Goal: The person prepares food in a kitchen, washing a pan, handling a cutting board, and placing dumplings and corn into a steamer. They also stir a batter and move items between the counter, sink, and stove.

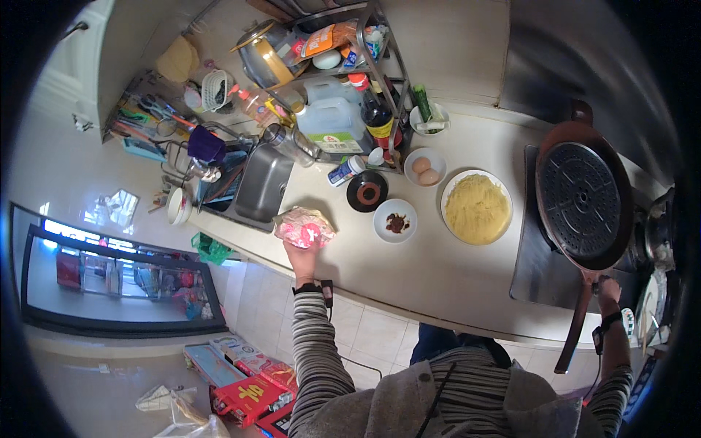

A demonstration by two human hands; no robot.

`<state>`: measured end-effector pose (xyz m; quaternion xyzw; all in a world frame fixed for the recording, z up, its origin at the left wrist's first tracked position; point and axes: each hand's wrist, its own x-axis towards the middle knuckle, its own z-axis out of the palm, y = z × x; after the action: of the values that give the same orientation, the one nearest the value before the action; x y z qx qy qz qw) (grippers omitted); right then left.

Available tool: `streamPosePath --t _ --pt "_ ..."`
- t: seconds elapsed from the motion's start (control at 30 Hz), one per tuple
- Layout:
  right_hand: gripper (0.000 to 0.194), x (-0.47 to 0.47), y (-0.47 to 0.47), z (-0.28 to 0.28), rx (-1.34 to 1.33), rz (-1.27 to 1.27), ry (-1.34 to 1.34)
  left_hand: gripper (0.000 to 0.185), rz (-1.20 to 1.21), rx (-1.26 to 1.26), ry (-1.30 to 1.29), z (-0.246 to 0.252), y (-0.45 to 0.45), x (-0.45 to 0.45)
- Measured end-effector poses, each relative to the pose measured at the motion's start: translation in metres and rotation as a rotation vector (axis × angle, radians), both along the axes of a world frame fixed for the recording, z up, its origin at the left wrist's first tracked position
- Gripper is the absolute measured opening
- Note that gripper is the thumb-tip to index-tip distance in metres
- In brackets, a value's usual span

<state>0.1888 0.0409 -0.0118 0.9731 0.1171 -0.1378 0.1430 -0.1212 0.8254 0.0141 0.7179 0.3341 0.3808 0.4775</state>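
My left hand (pixel 302 258) grips a crumpled plastic bag with pink print (pixel 306 228) at the counter's front edge, near the sink. On the right, my right hand (pixel 608 290) is beside the handle of a reddish-brown pan (pixel 621 219) on the stove; its fingers are too small to read clearly. A black perforated steamer plate (pixel 580 200) lies in the pan. Between my hands are a white plate of yellow batter or paste (pixel 477 207), a bowl with dark red sauce (pixel 395 221), a bowl with two brown eggs (pixel 427 171) and a dark round lid (pixel 367 191).
A metal sink (pixel 263 183) is at the left. Behind the counter a metal rack (pixel 397 71) holds packets; a large clear jug (pixel 331 123) and a soy sauce bottle (pixel 377 112) stand there. A bowl with cucumber (pixel 430 119) sits by the wall. Red boxes (pixel 252 394) lie lower left.
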Motion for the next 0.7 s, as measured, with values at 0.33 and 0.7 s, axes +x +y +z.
streamPosePath --t 0.33,0.7 --pt "0.023 0.007 -0.026 -0.008 -0.004 0.118 0.018 0.084 0.007 0.425 0.162 0.059 -0.162 -0.026" --pt "0.020 -0.040 0.105 0.223 1.328 0.115 -0.064 0.085 -0.587 0.604 0.164 0.097 -0.297 -0.002"
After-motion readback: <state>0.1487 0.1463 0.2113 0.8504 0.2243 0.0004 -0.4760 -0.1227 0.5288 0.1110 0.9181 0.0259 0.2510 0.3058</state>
